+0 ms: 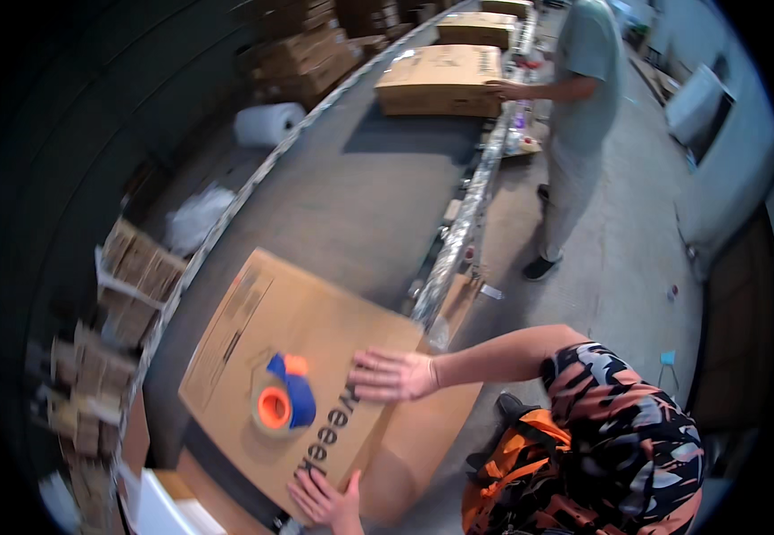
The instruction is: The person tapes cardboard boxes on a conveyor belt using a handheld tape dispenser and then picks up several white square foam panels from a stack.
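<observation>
A large cardboard box [226, 383] lies tilted across the near end of a conveyor belt, with dark lettering along its top. On top of it rests a blue and orange tape dispenser [298, 397] carrying a roll of tape. My right hand [394, 374] lies on the box's right part, fingers stretched toward the dispenser. Near the front corner, my left hand [326, 501] rests on the same box with its fingers spread. Neither hand grips anything. The box's underside is hidden.
The dark belt [351, 196] runs away to further boxes [445, 80]. A co-worker [588, 89] stands right of it, one hand on a box. Stacked cartons [307, 58], a white roll [267, 125] and flattened cardboard [93, 392] line the left side. Grey floor [619, 241] lies right.
</observation>
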Demonstrator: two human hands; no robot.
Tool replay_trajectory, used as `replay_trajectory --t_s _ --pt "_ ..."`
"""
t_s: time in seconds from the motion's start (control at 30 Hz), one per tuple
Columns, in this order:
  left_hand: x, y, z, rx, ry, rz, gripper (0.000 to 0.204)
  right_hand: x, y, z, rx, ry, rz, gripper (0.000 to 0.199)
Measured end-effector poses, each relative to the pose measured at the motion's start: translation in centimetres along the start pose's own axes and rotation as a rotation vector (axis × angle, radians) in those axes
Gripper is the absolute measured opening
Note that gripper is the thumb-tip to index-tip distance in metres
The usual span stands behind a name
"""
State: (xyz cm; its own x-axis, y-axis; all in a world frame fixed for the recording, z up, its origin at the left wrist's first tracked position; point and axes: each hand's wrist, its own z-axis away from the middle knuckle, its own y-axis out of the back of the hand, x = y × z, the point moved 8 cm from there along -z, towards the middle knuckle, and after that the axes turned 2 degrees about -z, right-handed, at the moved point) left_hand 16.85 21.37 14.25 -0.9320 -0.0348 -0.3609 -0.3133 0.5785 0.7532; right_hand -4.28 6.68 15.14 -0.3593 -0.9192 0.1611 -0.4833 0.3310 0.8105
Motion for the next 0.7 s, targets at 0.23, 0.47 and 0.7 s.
replay_trajectory --t_s 0.23,0.47,0.7 --pt "4.8 1.8 -5.4 -0.195 -0.129 0.110 0.084 -1.0 -0.4 0.3 0.185 -0.129 -0.153 0.055" --pt "12.6 -1.3 -14.4 -0.345 -0.323 0.261 0.092 1.6 1.3 2.1 0.350 -0.210 -0.394 0.041" --pt "11.5 0.3 -12.0 -0.542 -0.227 0.128 0.090 4.4 -14.3 36.4 1.226 -2.077 -1.267 0.048"
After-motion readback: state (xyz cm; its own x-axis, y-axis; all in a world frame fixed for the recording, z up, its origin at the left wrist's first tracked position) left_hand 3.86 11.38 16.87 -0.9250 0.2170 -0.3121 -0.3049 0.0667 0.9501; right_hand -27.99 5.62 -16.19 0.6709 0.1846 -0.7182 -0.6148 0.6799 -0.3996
